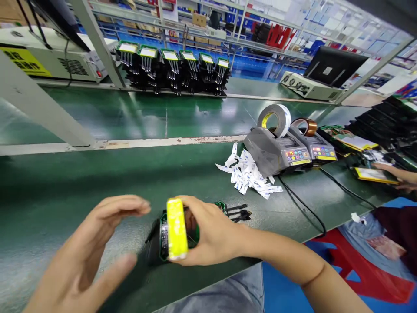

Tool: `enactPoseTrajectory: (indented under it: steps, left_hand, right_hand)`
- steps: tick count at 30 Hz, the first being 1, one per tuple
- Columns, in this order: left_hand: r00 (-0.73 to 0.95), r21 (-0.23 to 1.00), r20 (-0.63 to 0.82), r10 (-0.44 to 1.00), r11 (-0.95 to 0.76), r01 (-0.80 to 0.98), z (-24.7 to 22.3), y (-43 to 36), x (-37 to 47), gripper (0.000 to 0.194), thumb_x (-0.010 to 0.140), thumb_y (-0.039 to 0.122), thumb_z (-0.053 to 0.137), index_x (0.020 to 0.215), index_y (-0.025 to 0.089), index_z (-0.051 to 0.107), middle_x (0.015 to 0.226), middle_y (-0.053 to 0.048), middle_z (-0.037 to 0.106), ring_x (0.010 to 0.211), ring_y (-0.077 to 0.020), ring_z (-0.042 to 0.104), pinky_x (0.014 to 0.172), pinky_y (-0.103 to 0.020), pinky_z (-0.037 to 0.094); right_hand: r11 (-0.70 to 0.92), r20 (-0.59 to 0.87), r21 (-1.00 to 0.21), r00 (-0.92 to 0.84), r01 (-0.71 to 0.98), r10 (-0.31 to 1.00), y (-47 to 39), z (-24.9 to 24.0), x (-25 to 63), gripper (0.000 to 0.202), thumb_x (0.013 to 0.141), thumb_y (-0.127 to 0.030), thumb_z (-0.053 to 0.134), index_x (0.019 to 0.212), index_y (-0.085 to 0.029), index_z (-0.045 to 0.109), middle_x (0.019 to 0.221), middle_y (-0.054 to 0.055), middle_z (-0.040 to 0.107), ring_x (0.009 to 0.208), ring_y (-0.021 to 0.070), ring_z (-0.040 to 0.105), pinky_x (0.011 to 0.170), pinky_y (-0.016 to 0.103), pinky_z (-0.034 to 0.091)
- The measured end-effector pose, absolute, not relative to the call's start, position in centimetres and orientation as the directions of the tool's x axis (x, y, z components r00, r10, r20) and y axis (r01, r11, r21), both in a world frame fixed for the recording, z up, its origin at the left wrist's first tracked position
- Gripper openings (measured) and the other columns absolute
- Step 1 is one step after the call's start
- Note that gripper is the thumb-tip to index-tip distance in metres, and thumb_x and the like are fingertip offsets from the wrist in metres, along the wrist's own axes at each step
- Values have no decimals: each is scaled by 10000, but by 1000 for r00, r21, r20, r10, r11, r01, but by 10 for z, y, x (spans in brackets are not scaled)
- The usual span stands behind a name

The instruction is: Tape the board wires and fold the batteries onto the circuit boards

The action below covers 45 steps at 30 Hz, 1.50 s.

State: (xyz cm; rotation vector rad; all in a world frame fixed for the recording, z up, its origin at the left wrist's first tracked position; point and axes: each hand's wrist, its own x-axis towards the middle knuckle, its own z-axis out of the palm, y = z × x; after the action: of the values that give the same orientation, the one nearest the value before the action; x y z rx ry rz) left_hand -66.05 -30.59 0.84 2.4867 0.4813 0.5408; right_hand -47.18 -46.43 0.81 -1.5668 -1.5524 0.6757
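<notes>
My right hand (211,230) is wrapped round a block with a bright yellow face (177,228), thumb on the near side and fingers on the far side. The block is above a green circuit board in a black housing (155,243), and I cannot tell whether they touch. Black cables with connectors (240,213) stick out to the right from under my hand. To the left, my left hand (87,256) is open, thumb and fingers apart and holding nothing. It hovers beside the housing without touching it.
White backing strips (249,174) lie piled beside two grey tape dispensers (280,150), a grey tape roll (275,119) on top. Black leads cross the green bench (130,169). Stacked black units (172,71) line the back shelf. A co-worker's hand (392,170) is at far right.
</notes>
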Motion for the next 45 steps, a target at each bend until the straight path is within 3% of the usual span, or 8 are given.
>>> enactPoseTrajectory:
  steps: [4, 11, 17, 22, 29, 34, 41, 45]
  left_hand:
    - [852, 550, 276, 445, -800, 240, -30, -324, -651, 157, 947, 412, 566, 1034, 318, 656, 945, 25, 628, 855, -142, 628, 732, -248, 535]
    - [828, 409, 334, 450, -861, 303, -54, -352, -626, 202, 930, 257, 523, 996, 228, 711, 883, -35, 621, 774, -198, 532, 672, -347, 435]
    - [821, 459, 323, 470, -837, 299, -58, -352, -611, 214, 946, 211, 463, 868, 199, 661, 864, -42, 613, 789, -191, 534, 697, -353, 427]
    - [885, 523, 271, 380, -829, 196, -54, -343, -613, 237, 980, 252, 449, 817, 217, 618, 864, -20, 584, 796, -170, 536, 718, -329, 460]
    - [933, 566, 220, 285, -816, 116, -50, -328, -614, 251, 990, 303, 474, 812, 243, 641, 891, -16, 601, 812, -161, 570, 701, -296, 483]
    - [924, 546, 242, 295, -829, 121, -51, -327, -613, 149, 981, 332, 511, 967, 231, 619, 949, -26, 625, 853, -171, 602, 735, -302, 505]
    - [939, 195, 340, 55, -981, -13, -48, -334, -616, 216, 953, 186, 472, 980, 229, 682, 955, -61, 588, 759, -182, 519, 646, -317, 428]
    - [978, 355, 179, 111, -934, 41, -36, -336, -617, 245, 955, 209, 442, 989, 253, 681, 1057, -71, 559, 824, -186, 525, 690, -326, 486]
  right_hand:
    - [170, 277, -876, 182, 452, 943, -485, -4, -459, 680, 754, -420, 804, 1295, -235, 437, 1254, 92, 561, 1053, 205, 636, 930, 356, 544]
    - [218, 308, -882, 162, 418, 937, -493, -12, -454, 713, 763, -397, 815, 1335, -265, 411, 1263, 105, 539, 1113, 231, 621, 956, 382, 537]
    - [215, 316, -875, 176, 434, 932, -497, -17, -452, 768, 751, -424, 829, 1334, -277, 352, 1276, 115, 534, 1111, 242, 623, 944, 397, 538]
    - [205, 277, -936, 239, 285, 931, -509, -28, -452, 774, 755, -374, 834, 1242, -305, 236, 1336, 144, 566, 1106, 244, 641, 934, 422, 531]
    - [115, 137, -990, 343, 83, 929, -526, -46, -448, 739, 726, -410, 841, 1183, -296, 272, 1309, 137, 562, 1104, 248, 618, 895, 421, 529]
    - [95, 106, -994, 374, 50, 921, -532, -57, -448, 760, 712, -478, 837, 1185, -297, 271, 1283, 138, 555, 1110, 259, 603, 889, 427, 528]
    - [149, 154, -988, 359, 42, 921, -532, -58, -447, 749, 733, -439, 836, 1212, -298, 277, 1301, 130, 550, 1119, 247, 602, 896, 411, 519]
    - [178, 181, -983, 353, 40, 918, -532, -58, -447, 755, 728, -388, 848, 1221, -305, 283, 1312, 120, 552, 1126, 240, 601, 900, 406, 515]
